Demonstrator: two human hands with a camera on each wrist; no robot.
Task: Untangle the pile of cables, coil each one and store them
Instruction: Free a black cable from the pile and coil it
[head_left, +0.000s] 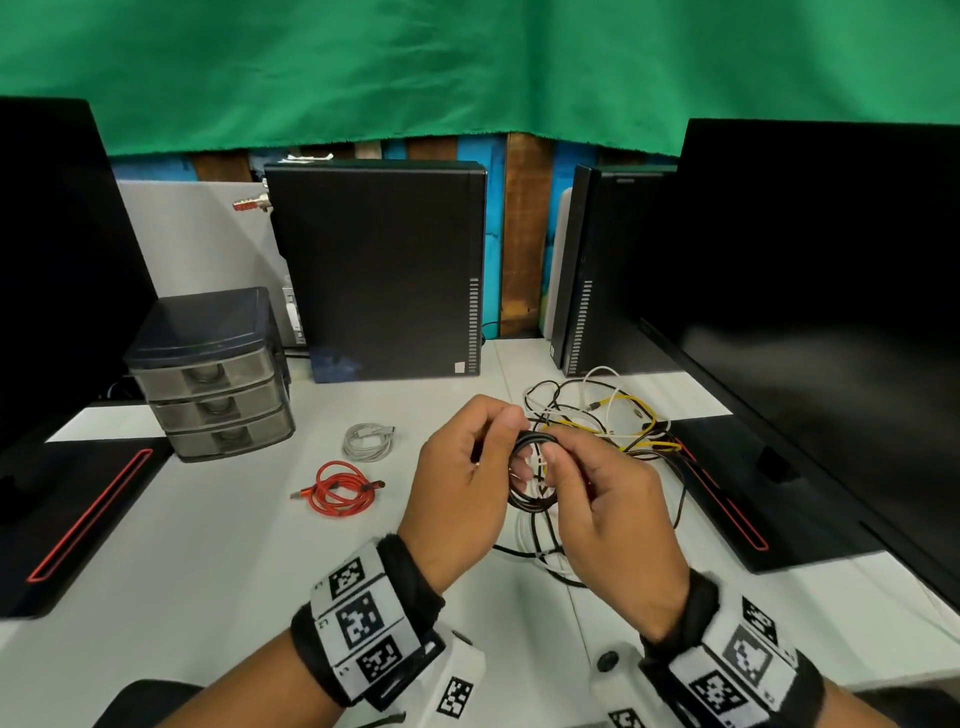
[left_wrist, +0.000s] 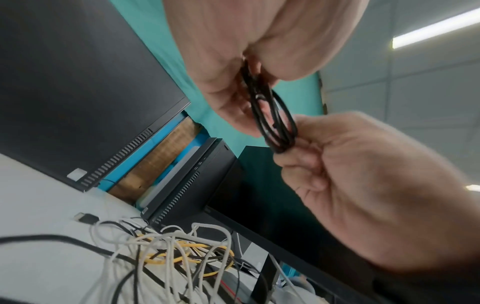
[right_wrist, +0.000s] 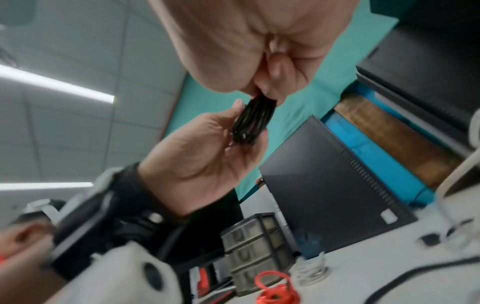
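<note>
Both hands hold a small coil of black cable (head_left: 530, 470) above the white desk. My left hand (head_left: 470, 467) pinches the coil (left_wrist: 272, 115) at its left side. My right hand (head_left: 597, 493) pinches the same coil (right_wrist: 250, 123) at its top right between thumb and fingers. A tangled pile of white, yellow and black cables (head_left: 608, 415) lies just behind the hands, and strands trail under the right hand. A coiled red cable (head_left: 340, 488) and a coiled grey-white cable (head_left: 366, 441) lie to the left.
A small three-drawer organizer (head_left: 213, 374) stands at the left rear. Two black computer towers (head_left: 379, 270) stand at the back. Monitors (head_left: 810, 332) flank both sides, their bases on the desk (head_left: 208, 545).
</note>
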